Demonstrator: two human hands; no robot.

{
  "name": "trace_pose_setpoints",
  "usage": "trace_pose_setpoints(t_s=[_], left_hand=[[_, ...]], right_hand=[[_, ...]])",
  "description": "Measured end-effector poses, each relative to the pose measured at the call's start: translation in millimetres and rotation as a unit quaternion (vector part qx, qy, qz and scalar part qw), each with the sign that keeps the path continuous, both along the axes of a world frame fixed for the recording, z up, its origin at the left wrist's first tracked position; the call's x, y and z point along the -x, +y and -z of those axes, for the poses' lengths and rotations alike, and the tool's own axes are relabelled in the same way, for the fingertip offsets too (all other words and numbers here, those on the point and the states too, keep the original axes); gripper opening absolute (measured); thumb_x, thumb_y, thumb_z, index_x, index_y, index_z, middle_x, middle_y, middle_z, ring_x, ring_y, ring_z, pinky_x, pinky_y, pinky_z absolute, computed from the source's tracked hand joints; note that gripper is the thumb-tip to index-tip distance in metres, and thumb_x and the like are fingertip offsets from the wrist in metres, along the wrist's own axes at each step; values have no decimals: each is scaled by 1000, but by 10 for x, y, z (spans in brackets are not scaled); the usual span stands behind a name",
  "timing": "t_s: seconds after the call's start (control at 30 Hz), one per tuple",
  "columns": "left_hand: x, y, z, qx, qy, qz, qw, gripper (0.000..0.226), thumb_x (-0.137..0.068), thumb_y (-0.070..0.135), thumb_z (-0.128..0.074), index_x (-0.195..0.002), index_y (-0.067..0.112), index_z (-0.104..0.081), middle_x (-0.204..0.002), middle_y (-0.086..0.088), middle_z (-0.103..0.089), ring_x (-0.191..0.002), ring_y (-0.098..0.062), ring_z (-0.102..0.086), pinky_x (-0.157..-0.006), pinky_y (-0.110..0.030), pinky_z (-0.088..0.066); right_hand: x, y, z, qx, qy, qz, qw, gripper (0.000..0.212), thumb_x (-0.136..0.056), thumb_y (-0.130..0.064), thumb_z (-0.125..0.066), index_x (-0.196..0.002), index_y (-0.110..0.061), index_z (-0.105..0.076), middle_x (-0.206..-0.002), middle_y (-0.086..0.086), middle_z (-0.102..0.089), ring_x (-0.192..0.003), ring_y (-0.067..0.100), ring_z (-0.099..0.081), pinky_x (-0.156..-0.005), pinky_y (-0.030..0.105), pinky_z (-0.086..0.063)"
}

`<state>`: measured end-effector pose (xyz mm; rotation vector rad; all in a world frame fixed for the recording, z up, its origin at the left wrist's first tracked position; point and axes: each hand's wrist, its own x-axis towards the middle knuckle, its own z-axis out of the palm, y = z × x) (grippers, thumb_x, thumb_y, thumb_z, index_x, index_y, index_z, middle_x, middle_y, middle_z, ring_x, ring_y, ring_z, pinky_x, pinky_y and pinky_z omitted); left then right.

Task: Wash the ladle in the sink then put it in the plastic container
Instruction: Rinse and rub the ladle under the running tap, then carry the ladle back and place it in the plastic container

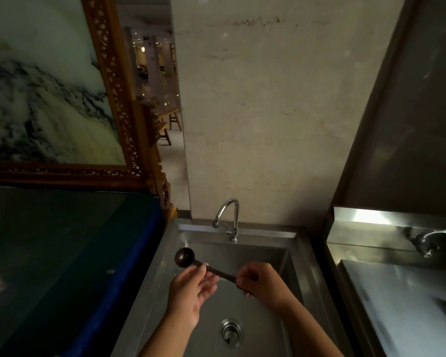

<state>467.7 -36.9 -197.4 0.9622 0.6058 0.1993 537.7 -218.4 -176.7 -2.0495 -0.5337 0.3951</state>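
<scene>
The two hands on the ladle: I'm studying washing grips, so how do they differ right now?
The right hand is closed around the end of the dark round-bowled ladle's handle; the left hand is open, palm up, fingers touching the handle nearer the bowl. The right hand shows its back, the left its palm. Both are over the stainless steel sink.

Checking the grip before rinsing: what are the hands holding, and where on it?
A dark ladle: right hand grips the handle's end, left hand fingers touch mid-handle.
</scene>
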Motion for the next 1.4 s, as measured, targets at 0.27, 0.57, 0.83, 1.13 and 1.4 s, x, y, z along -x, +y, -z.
trace_pose_setpoints(t_s=[0.27,0.57,0.83,1.13,1.4], left_hand=[[570,498,-144,19,-15,-186,982,11,-93,7,-58,-84,7,-64,-72,-8,-68,-62,-18,-75,-60,-31,-53],[2160,916,-279,31,-40,-401,915,10,-94,7,-57,-86,7,-64,-76,-12,-68,-58,-17,-75,-49,-23,-58],[4061,812,-316,-9,-58,-508,859,8,-93,7,-59,-86,8,-62,-67,-6,-75,-66,-18,-76,-51,-22,-57],[6079,418,-284,-2,-71,-606,792,8,-93,4,-57,-88,4,-63,-65,-8,-75,-64,-19,-76,-49,-22,-57],[6965,310,-178,15,-61,-650,758,7,-91,4,-60,-93,1,-66,-71,-13,-76,-68,-23,-76,-57,-27,-62]], right_hand=[[111,865,-130,-73,61,-121,988,9,-85,0,-66,-80,-7,-68,-61,2,-62,-48,7,-55,-52,20,-46],[1228,1954,-265,-91,126,-327,932,17,-88,9,-60,-79,-5,-62,-62,4,-56,-40,-3,-50,-45,11,-42],[2893,2408,-180,-82,109,-454,880,24,-85,6,-66,-70,-13,-65,-51,-3,-55,-41,0,-47,-45,16,-39],[4896,2435,-162,-64,135,-549,822,19,-84,-4,-68,-70,-17,-70,-58,0,-62,-49,7,-56,-54,23,-51],[5762,2635,-53,-28,122,-606,785,15,-84,-9,-69,-72,-18,-71,-60,5,-65,-55,16,-57,-61,33,-51]])
